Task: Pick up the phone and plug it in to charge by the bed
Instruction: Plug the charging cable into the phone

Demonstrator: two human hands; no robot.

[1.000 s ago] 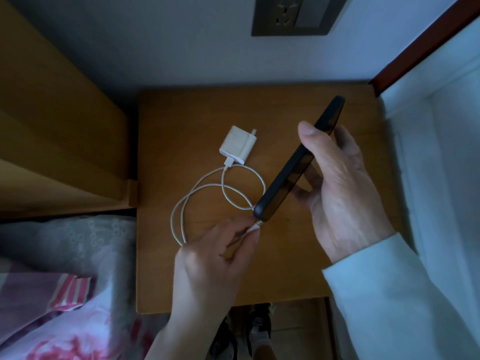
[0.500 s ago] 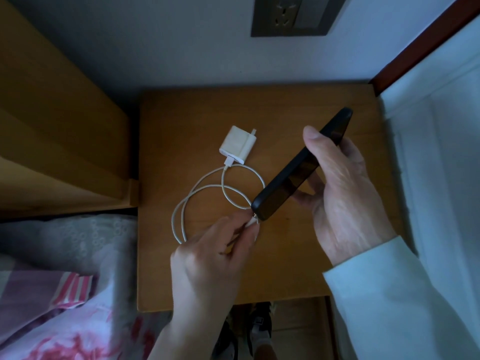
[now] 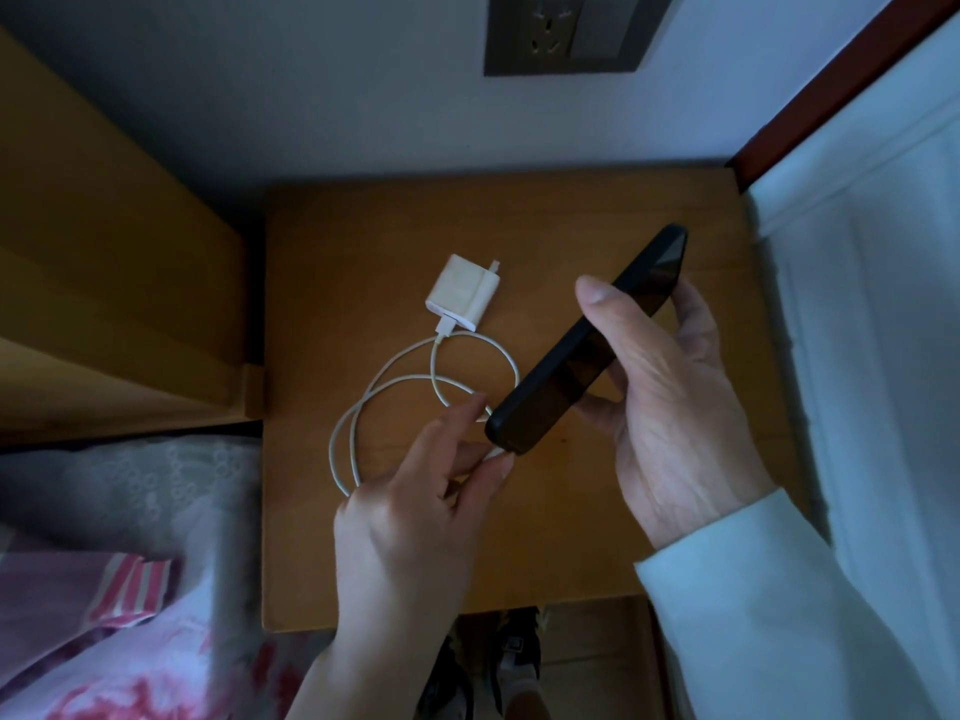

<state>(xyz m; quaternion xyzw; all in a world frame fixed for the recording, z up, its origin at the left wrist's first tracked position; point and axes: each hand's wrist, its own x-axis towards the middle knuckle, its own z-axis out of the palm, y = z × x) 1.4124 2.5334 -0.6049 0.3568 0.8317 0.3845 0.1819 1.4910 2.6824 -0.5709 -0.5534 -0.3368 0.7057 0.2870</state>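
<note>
Black phone (image 3: 582,350) is being held above the wooden nightstand (image 3: 363,574), tilted, lower end toward the left. Right hand (image 3: 670,407) is gripping it, thumb over the near edge, fingers behind. Left hand (image 3: 415,511) is pinching the cable plug (image 3: 496,452) between thumb and fingers; plug tip is touching the phone's lower end, seating not discernible. White cable (image 3: 363,407) is lying looped on the nightstand, running to the white charger block (image 3: 457,293), which is lying flat, apart from the wall socket (image 3: 550,28). Bedding (image 3: 114,511) is lying at left.

Floral bedding (image 3: 104,641), shoes (image 3: 483,667) below.
</note>
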